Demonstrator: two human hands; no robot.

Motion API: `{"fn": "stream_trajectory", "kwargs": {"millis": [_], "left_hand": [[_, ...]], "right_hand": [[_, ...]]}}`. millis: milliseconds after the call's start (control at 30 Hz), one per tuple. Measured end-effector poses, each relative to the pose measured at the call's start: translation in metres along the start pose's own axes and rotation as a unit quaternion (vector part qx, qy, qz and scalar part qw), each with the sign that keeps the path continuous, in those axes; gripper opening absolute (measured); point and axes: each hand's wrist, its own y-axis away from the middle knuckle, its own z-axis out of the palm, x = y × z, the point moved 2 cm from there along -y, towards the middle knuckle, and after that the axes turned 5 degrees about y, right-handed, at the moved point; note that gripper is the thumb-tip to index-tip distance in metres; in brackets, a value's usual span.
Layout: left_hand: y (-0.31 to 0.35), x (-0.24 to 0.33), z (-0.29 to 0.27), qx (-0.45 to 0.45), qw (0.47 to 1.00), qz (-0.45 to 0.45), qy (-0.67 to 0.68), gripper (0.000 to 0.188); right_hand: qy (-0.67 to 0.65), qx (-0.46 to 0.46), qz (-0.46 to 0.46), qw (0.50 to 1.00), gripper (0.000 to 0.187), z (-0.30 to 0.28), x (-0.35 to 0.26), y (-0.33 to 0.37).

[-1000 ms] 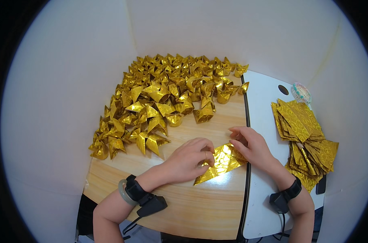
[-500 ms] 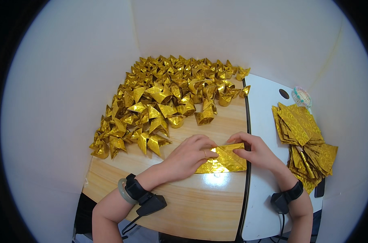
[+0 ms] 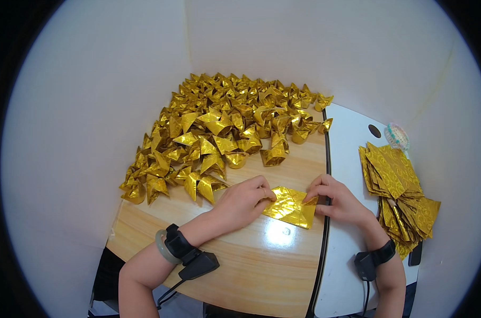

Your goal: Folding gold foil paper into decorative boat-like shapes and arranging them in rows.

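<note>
A folded sheet of shiny gold foil paper (image 3: pixel 289 209) is held just over the wooden table, tilted slightly. My left hand (image 3: pixel 244 201) is closed, its fingertips pinching the paper's left end. At the opposite end, my right hand (image 3: pixel 340 200) grips the upper right part, with bent fingers on the face and the thumb near the right edge. Beyond my hands spreads a large heap of folded gold paper ingots (image 3: pixel 219 114), the nearest ones close to my left hand. What lies under the fingertips is hidden.
The wooden table (image 3: pixel 240 275) meets a white table (image 3: pixel 343 265) on the right along a dark seam. Stacked gold sheets (image 3: pixel 396 169) lie there, with a dark flat object (image 3: pixel 416 254) partly beneath and a pastel round item (image 3: pixel 396 136) behind. White walls (image 3: pixel 314 47) enclose the tables.
The gold paper has turned clockwise and looks narrower. My left hand has gone from fingers spread over it to a pinch at its left end; my right hand has shifted its grip along the right side.
</note>
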Motion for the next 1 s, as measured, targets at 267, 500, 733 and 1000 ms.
{"fn": "stream_trajectory", "kwargs": {"millis": [267, 500, 733, 1000], "left_hand": [[-0.001, 0.006, 0.000, -0.033, 0.999, 0.019, 0.025, 0.021], [-0.002, 0.014, 0.000, -0.019, 0.998, -0.019, 0.056, 0.040], [0.000, 0.011, -0.001, 0.027, 0.997, -0.055, -0.051, 0.048], [-0.003, 0.010, -0.004, 0.015, 0.995, -0.087, 0.041, 0.026]], "right_hand": [[0.029, -0.009, 0.038, 0.999, 0.018, 0.006, 0.006, 0.001], [0.096, 0.079, 0.092, 0.988, 0.025, 0.017, -0.006, -0.006], [0.064, 0.064, 0.150, 0.985, 0.034, 0.018, -0.010, -0.004], [0.030, 0.055, 0.180, 0.982, 0.026, 0.013, -0.009, -0.005]]}}
